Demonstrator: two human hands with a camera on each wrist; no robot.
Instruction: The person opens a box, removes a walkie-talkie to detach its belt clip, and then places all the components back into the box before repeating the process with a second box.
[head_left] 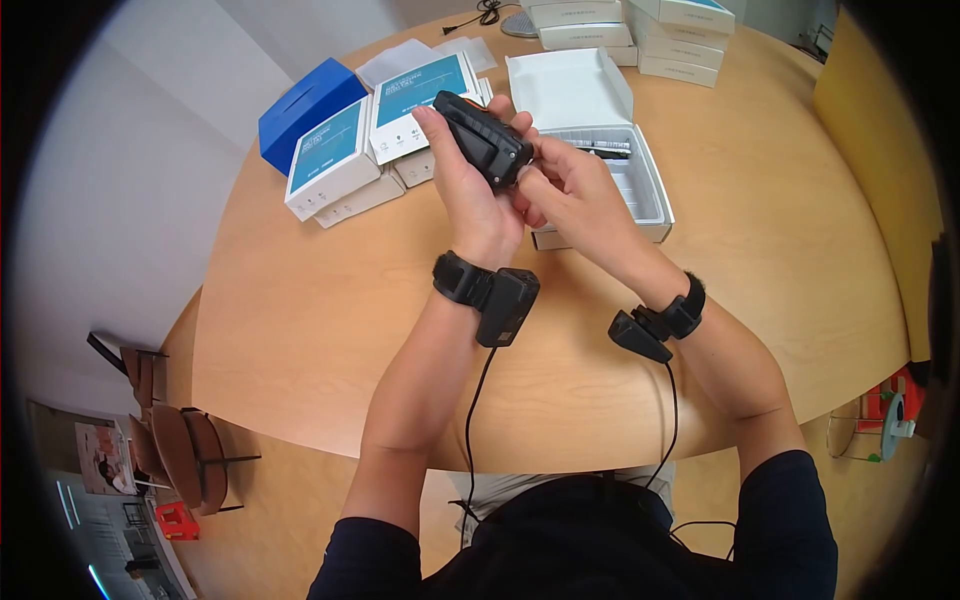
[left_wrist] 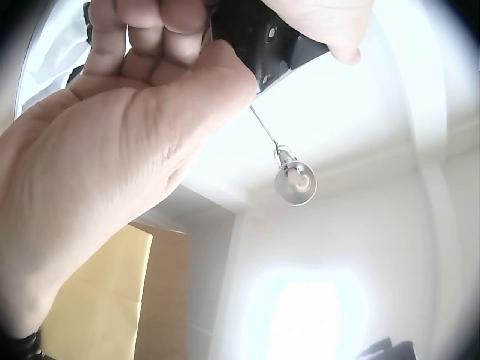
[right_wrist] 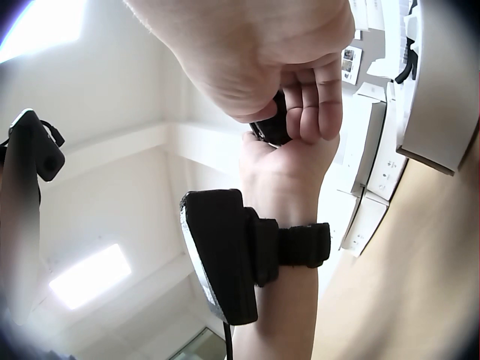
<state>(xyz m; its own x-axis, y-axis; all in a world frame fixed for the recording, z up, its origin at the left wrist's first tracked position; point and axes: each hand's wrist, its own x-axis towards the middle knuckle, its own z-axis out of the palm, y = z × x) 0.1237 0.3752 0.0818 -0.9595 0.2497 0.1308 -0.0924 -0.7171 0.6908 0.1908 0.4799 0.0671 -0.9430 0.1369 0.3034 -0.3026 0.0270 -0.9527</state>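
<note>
A black boxy device (head_left: 482,138) with screws on its end face is held up over the table, tilted. My left hand (head_left: 478,195) grips it from below, thumb along one side and fingers round the other. At its lower right end, my right hand (head_left: 580,195) pinches with thumb and curled fingers; what lies between those fingertips is hidden. In the left wrist view the device (left_wrist: 262,41) shows two screws, with the left hand (left_wrist: 127,135) beside it. The right wrist view shows the right hand (right_wrist: 277,60) covering most of the device (right_wrist: 274,127).
Behind the hands, an open white box (head_left: 650,185) holds a tray and a dark item. White-and-teal boxes (head_left: 330,155) and a blue box (head_left: 308,110) stand at the left. Stacked white boxes (head_left: 685,45) are at the back. Cables run from both wrist cameras (head_left: 510,305).
</note>
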